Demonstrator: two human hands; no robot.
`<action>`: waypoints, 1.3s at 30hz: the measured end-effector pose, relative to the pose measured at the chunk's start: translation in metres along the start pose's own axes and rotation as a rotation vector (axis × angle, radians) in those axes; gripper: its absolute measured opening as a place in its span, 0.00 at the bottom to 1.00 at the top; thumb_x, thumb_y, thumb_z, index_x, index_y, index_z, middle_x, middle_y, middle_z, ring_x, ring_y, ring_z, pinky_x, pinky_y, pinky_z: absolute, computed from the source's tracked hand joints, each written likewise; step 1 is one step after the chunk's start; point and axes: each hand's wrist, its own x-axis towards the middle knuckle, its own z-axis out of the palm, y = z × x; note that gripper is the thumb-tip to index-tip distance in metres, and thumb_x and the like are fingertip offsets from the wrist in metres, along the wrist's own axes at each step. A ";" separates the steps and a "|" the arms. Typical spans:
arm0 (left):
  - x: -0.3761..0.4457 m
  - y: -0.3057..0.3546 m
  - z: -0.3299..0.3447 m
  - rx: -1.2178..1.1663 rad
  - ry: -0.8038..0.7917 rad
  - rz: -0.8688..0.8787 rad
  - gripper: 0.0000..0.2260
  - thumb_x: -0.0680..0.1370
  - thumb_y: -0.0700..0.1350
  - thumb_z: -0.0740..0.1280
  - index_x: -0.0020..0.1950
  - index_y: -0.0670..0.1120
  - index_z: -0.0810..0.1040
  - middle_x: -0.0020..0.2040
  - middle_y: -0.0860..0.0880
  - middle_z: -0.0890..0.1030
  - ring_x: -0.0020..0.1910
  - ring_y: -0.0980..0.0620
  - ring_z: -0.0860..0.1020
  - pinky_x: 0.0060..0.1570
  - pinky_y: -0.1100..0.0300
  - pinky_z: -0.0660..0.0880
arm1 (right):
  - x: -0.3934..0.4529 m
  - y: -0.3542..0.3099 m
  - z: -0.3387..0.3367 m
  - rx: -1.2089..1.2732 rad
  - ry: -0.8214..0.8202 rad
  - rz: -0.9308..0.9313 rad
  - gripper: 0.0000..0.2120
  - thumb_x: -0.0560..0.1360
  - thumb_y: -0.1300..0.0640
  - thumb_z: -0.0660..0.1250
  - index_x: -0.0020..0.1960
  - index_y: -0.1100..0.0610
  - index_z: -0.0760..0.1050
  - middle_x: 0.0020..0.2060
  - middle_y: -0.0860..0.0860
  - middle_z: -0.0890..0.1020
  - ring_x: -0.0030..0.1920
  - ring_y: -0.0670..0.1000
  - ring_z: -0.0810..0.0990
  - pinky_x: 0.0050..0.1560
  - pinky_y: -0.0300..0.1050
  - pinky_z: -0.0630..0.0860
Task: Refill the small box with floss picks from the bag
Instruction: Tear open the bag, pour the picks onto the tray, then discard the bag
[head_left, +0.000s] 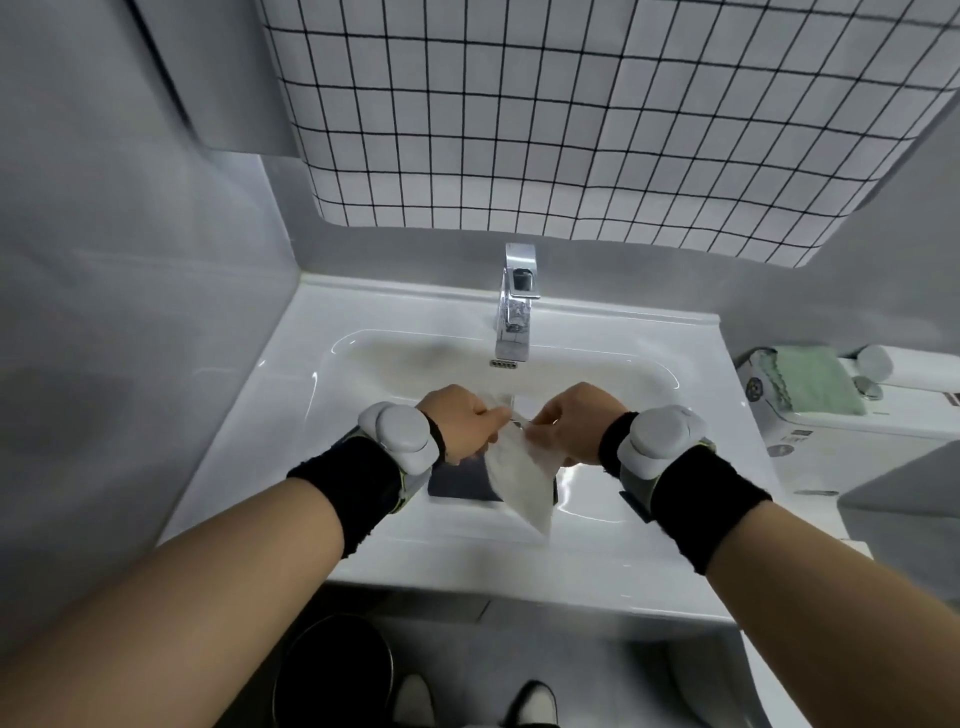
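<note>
A clear plastic bag (522, 475) full of white floss picks hangs over the front rim of the sink. My left hand (460, 421) pinches its top edge on the left, and my right hand (569, 423) pinches the top edge on the right. Under the bag, on the sink's front rim, lies a dark flat rectangular thing (460, 483), partly hidden by the bag and my left wrist; I cannot tell if it is the small box. Both wrists carry grey trackers and black bands.
A white sink (291, 400) with a chrome faucet (514, 306) fills the middle. At the right a toilet tank (852, 421) holds a green cloth (810, 382). A dark bin (332, 670) and shoes are on the floor below.
</note>
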 end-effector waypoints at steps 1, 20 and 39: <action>0.000 0.003 0.006 -0.034 -0.022 -0.029 0.21 0.78 0.58 0.60 0.42 0.43 0.82 0.41 0.45 0.85 0.41 0.44 0.83 0.47 0.54 0.81 | -0.001 0.001 -0.001 0.013 0.005 -0.004 0.09 0.73 0.48 0.68 0.39 0.50 0.83 0.31 0.48 0.83 0.34 0.51 0.84 0.36 0.38 0.79; 0.006 0.022 0.033 -0.424 0.000 -0.077 0.08 0.79 0.39 0.63 0.40 0.42 0.76 0.38 0.42 0.81 0.39 0.46 0.81 0.44 0.52 0.82 | -0.001 0.032 0.002 0.545 -0.130 -0.046 0.13 0.72 0.52 0.73 0.36 0.58 0.75 0.31 0.51 0.80 0.25 0.45 0.77 0.33 0.41 0.79; 0.008 0.019 0.037 -0.231 0.060 -0.032 0.05 0.73 0.40 0.67 0.38 0.44 0.73 0.41 0.42 0.85 0.37 0.50 0.85 0.54 0.48 0.79 | 0.004 0.032 0.005 0.352 -0.061 -0.026 0.08 0.67 0.61 0.71 0.34 0.55 0.74 0.28 0.51 0.83 0.31 0.47 0.83 0.43 0.45 0.82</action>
